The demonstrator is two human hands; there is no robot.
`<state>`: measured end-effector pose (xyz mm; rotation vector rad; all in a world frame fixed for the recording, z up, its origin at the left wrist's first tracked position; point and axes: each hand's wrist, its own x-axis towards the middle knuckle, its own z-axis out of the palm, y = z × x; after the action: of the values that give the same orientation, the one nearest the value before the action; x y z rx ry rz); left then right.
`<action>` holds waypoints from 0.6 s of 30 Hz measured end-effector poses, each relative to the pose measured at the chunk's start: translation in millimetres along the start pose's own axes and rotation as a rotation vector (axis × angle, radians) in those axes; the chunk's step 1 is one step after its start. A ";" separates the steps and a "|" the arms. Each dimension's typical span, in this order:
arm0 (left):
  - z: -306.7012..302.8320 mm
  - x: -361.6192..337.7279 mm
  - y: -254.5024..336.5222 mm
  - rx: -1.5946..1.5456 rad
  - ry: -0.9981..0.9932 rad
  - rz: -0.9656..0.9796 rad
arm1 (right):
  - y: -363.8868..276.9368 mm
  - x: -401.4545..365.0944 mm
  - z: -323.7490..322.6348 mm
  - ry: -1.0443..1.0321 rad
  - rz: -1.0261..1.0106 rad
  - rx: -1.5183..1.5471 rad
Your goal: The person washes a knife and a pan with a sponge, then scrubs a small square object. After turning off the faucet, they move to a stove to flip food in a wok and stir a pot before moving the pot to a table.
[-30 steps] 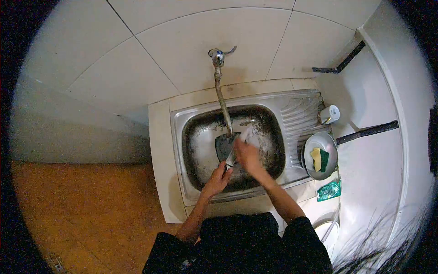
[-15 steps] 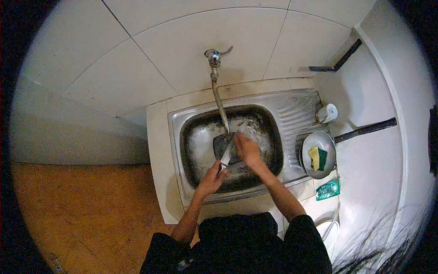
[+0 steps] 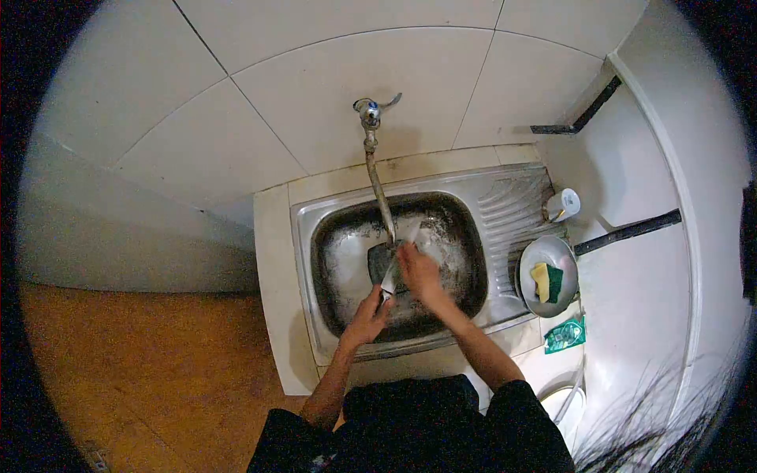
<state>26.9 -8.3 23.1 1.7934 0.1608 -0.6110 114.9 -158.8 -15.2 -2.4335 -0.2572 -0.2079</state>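
From where I stand, the steel sink (image 3: 347,264) takes up most of the scene, its basin dark with stains around the sides, and the bent spout of the tap (image 3: 378,189) reaches down into it; whether water is running I can't make out. On the ribbed drainer side a metal bowl (image 3: 544,248) sits close to the wall. The person's right hand (image 3: 420,276) is what has shifted: it has slid a little down towards the left hand (image 3: 367,318), so less bare steel shows between the two than a half-second ago. To my eye, that means the right hand is working lengthwise, now over the stretch nearer the handle. The left hand has kept its place, fingers wrapped firmly around that handle. Between them the knife (image 3: 389,278) slants across the basin, its far end poking out past the right fingers, which are blurred; they're against the blade, but I can't tell whether they pinch it or hold something on it. Under the spout's end, beside the blade, lies a dark flat slab (image 3: 381,256). Smaller still are a green packet (image 3: 565,335) on the counter, a white mug (image 3: 562,206), and the yellow-and-green sponge (image 3: 540,280) in the bowl.
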 end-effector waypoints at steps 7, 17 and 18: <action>-13.1 -17.0 25.8 0.190 -0.043 0.105 | 19.5 33.2 -15.7 0.093 0.016 0.090; -6.9 -12.7 -6.9 0.140 0.039 0.212 | -5.7 -4.1 -9.3 -0.060 -0.105 0.083; -6.7 -11.7 -5.3 0.070 -0.008 0.137 | 8.0 24.3 -15.3 -0.059 0.008 0.056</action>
<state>16.9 1.9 25.5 1.8518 0.0103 -0.5315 139.0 -171.5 -3.2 -2.3869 -0.2761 -0.1245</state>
